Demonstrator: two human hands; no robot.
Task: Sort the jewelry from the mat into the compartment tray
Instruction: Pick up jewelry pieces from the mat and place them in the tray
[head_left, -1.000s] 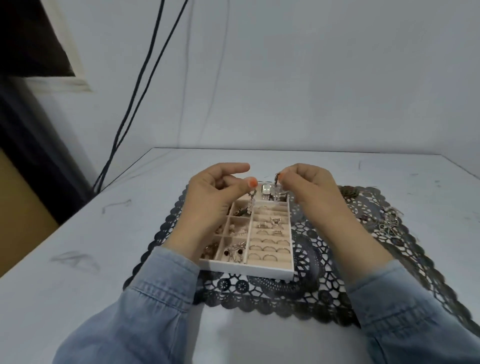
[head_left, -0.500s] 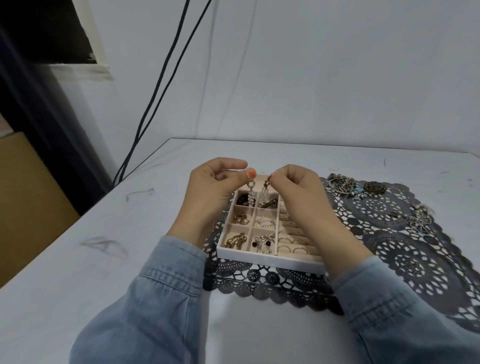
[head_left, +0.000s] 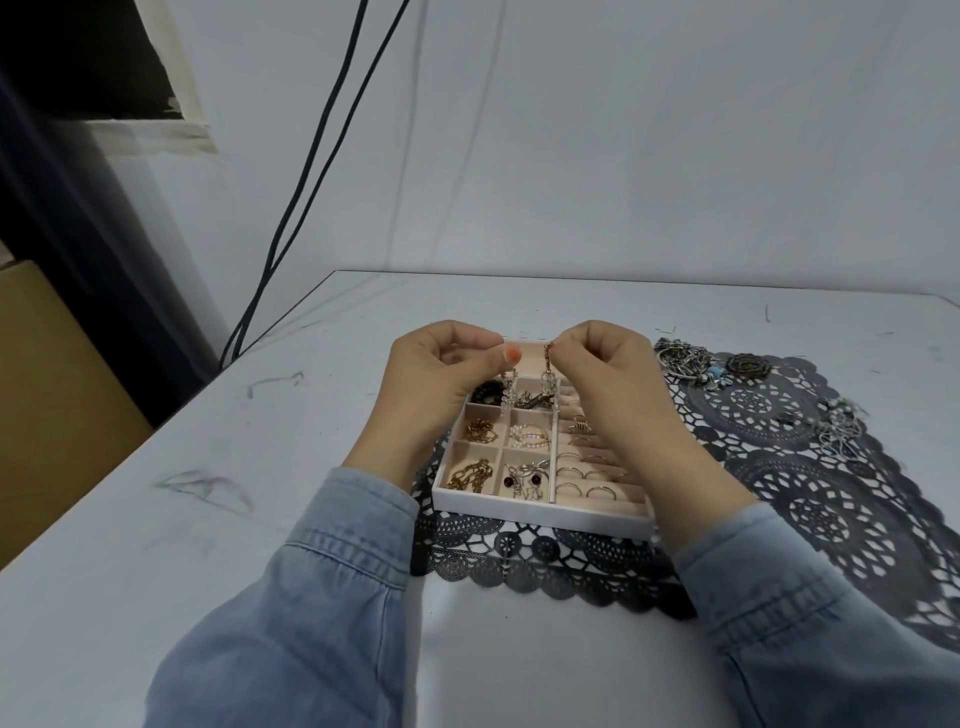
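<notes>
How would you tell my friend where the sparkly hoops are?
Find the white tray on the black lace mat. Its left side has small square boxes in two columns; take the right column, beside the ring rows, and count to the second box from the near edge. The sparkly hoops lie there: pale glittering circles, unlike the gold chain to their left and the dark-beaded pieces in front.

Flat, cool, diffuse light at a moderate level. No hard shadows, just a soft one under the tray (head_left: 540, 514) on the lace mat (head_left: 831, 493). Bench (head_left: 260, 467) and wall (head_left: 623, 130) read bluish-grey with no glare. Top-left opening (head_left: 78, 52) is crushed black. Wide-angle stretch balloons the sleeves (head_left: 291, 623) at the bottom edge. Overall slightly soft; jewelry pile (head_left: 841, 431) at right is smeared.
</notes>
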